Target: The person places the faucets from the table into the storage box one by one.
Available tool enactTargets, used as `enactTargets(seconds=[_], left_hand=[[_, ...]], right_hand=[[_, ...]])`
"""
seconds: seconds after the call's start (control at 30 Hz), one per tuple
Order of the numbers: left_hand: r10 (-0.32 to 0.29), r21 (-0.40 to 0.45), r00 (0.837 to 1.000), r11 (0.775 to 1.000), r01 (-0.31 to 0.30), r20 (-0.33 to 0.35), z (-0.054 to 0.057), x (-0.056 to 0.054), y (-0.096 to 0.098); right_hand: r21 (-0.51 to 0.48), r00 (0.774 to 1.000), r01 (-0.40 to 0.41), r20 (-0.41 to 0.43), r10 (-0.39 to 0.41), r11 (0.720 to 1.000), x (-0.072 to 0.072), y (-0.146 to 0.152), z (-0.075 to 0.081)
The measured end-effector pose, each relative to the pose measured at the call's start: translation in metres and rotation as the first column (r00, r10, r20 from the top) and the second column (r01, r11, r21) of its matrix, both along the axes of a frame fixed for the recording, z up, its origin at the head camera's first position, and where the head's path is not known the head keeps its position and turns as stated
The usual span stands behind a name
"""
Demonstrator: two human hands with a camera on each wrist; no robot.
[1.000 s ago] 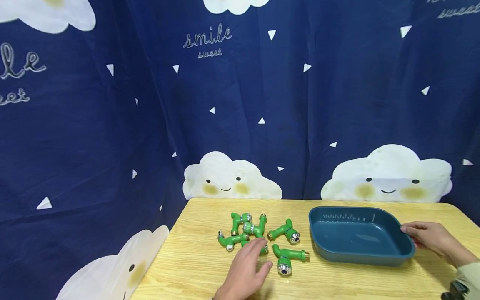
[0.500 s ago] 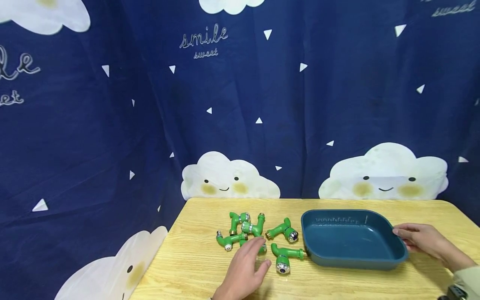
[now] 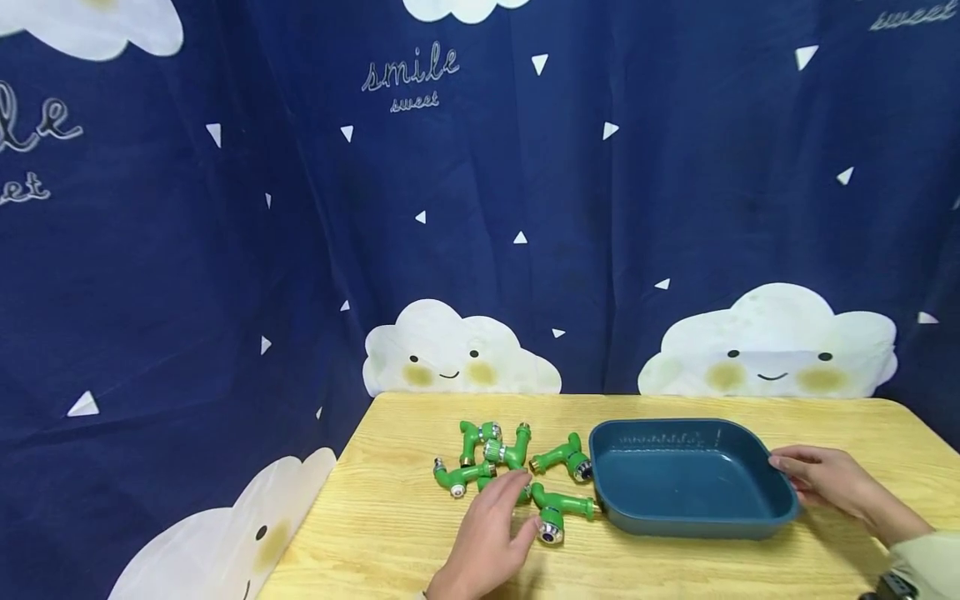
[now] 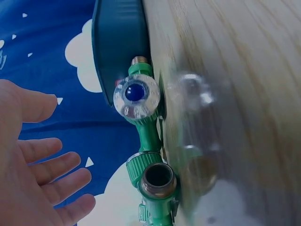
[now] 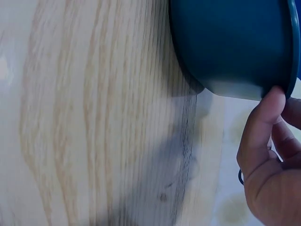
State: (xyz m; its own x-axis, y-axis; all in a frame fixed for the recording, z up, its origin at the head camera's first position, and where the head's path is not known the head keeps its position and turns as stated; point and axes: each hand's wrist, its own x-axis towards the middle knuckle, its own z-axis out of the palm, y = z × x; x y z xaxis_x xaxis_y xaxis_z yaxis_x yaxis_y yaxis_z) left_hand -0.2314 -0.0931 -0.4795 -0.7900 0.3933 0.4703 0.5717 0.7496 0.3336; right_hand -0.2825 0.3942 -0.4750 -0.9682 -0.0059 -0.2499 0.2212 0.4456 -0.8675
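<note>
Several green plastic taps (image 3: 553,500) with chrome-trimmed knobs lie in a loose group on the wooden table. My left hand (image 3: 487,533) hovers in front of them, fingers spread and relaxed, partly hiding one. In the left wrist view this hand (image 4: 42,160) holds nothing, with a tap (image 4: 149,136) beyond its fingers. A dark teal basin (image 3: 693,527) stands right of the group. Its right end is gripped at the rim by my right hand (image 3: 828,483). The right wrist view has the thumb (image 5: 273,101) against the basin's outer wall (image 5: 230,52).
The light wooden table (image 3: 660,575) carries everything. Behind and to the left hangs a dark blue curtain (image 3: 480,167) with smiling clouds. The basin's left end comes close to the nearest taps.
My right hand has slid the basin leftward along the table towards the taps. The front tap has shifted slightly left with it. My left hand has stayed almost still.
</note>
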Motion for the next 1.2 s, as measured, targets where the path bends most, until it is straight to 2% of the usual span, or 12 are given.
enactTargets(seconds=[0.17, 0.4, 0.57, 0.73, 1.03, 1.2], left_hand=[[-0.007, 0.01, 1.0, 1.0, 0.007, 0.01, 0.0, -0.001, 0.001], [-0.005, 0.023, 1.0, 1.0, 0.005, -0.022, 0.0, -0.002, 0.001], [0.013, 0.02, 1.0, 1.0, -0.013, 0.02, 0.001, -0.003, 0.0], [0.019, 0.012, 1.0, 1.0, -0.019, 0.019, 0.002, -0.004, -0.001], [0.025, 0.019, 1.0, 1.0, -0.025, 0.003, 0.0, -0.003, -0.001], [0.027, 0.016, 1.0, 1.0, -0.027, 0.01, 0.0, -0.003, -0.002]], right_hand=[[-0.025, 1.0, -0.026, 0.016, 0.026, 0.999, 0.003, -0.009, 0.002], [-0.049, 0.998, -0.054, 0.028, 0.056, 0.997, 0.005, -0.022, 0.004], [-0.057, 0.996, -0.077, 0.031, 0.079, 0.995, 0.007, -0.03, 0.004], [-0.066, 0.994, -0.102, 0.033, 0.104, 0.993, 0.008, -0.034, 0.007], [-0.102, 0.987, -0.148, 0.046, 0.153, 0.984, 0.006, -0.039, 0.007], [-0.075, 0.984, -0.169, 0.049, 0.173, 0.983, 0.003, -0.039, 0.006]])
